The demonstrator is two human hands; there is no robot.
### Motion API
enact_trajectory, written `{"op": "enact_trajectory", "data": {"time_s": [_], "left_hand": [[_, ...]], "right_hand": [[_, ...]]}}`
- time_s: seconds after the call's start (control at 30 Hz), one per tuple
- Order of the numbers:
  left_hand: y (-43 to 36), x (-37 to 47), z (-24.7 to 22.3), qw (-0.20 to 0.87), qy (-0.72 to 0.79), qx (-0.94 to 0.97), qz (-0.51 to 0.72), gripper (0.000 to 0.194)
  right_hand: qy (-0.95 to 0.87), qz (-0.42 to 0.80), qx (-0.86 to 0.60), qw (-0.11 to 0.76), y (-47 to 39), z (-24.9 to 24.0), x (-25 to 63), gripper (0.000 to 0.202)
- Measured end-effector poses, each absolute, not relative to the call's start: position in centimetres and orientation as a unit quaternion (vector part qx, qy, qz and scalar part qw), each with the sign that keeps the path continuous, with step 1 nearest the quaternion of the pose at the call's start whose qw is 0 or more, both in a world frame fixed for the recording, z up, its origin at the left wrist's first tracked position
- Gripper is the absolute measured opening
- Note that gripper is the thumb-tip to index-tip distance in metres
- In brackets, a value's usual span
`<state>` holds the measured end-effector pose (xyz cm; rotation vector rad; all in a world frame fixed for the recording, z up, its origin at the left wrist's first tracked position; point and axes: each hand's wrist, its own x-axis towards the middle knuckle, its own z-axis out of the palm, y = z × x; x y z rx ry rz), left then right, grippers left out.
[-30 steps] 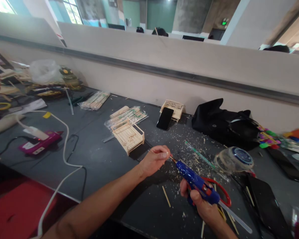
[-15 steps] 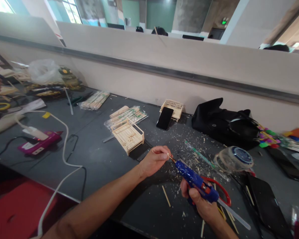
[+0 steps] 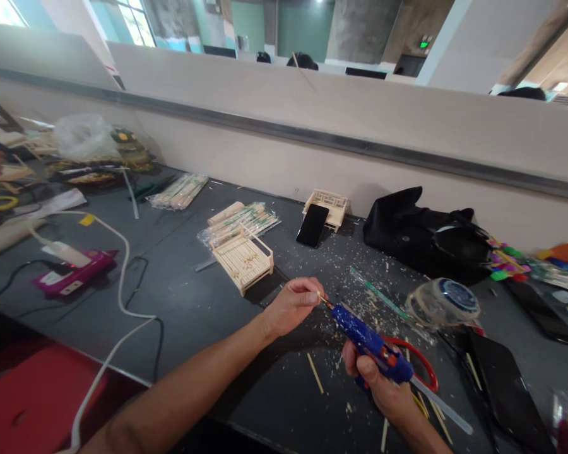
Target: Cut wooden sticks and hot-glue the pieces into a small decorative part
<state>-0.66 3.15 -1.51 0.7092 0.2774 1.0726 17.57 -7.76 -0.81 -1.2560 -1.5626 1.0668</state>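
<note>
"Where's the glue gun (image 3: 365, 335)?"

"In the right hand (image 3: 381, 386) — fingers wrapped round its handle, nozzle (image 3: 327, 304) angled toward the left hand (image 3: 293, 306)."

"And how's that left one?"

"Thumb and fingers pinched on a tiny pale piece (image 3: 319, 294) at their tips, too small to make out. The nozzle is right by it — I can't tell if they touch."

"The slatted wooden model (image 3: 242, 260)?"

"On the table (image 3: 180, 287), beyond the left hand, untouched."
</note>
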Motion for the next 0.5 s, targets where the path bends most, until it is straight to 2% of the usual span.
{"op": "enact_trajectory", "data": {"time_s": [0.5], "left_hand": [[3.22, -0.72, -1.91, 0.793, 0.118, 0.333, 0.496, 0.023]], "right_hand": [[-0.617, 0.435, -0.509, 0.415, -7.61, -1.2, 17.68, 0.05]]}}
